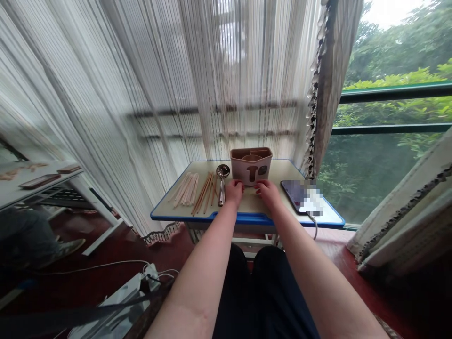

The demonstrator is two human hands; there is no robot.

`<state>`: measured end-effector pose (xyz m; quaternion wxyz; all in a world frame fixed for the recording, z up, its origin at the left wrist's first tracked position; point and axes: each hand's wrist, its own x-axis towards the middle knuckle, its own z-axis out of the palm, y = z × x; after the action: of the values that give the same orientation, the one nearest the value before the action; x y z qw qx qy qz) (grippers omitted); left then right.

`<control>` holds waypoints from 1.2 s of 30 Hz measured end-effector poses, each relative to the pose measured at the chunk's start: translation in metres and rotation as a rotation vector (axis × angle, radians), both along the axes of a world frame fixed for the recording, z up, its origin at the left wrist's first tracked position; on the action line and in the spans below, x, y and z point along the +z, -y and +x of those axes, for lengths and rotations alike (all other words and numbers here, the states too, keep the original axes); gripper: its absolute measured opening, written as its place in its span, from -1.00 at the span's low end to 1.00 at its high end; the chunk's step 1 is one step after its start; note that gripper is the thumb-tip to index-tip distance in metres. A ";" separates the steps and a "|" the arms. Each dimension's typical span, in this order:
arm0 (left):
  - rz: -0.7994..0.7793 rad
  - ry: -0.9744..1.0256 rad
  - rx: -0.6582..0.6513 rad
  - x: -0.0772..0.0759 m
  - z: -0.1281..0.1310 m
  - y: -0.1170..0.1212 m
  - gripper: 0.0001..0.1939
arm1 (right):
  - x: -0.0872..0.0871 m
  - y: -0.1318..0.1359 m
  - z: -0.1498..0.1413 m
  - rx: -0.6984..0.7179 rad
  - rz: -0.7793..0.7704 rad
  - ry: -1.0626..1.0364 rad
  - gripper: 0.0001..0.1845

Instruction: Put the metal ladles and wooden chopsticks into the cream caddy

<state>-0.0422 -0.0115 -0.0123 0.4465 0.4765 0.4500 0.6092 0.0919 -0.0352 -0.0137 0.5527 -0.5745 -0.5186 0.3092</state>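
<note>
A pink utensil holder (251, 165) with inner compartments and a mushroom picture stands at the back middle of a small blue-edged table (247, 219). My left hand (233, 191) and my right hand (267, 191) rest on the table just in front of the holder, fingers curled down, near its base; whether they touch it is unclear. Nothing shows in either hand. Left of my left hand lie a metal ladle (222, 181), several brown chopsticks (205, 191) and several pale chopsticks (186, 189).
A phone (298, 195) with a cable lies on the table's right side. String curtains hang behind the table, and a window with railing is at the right. A power strip (151, 273) and cables lie on the red floor at the left. Another table stands far left.
</note>
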 end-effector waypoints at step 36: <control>0.187 0.092 0.112 0.078 -0.085 -0.074 -0.69 | 0.049 -0.044 -0.094 0.271 0.195 -0.252 -0.70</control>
<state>-0.1267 0.0627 0.0653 0.3857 0.4616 0.3962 0.6937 -0.0019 0.0089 0.0355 0.6196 -0.3999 -0.5454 0.3983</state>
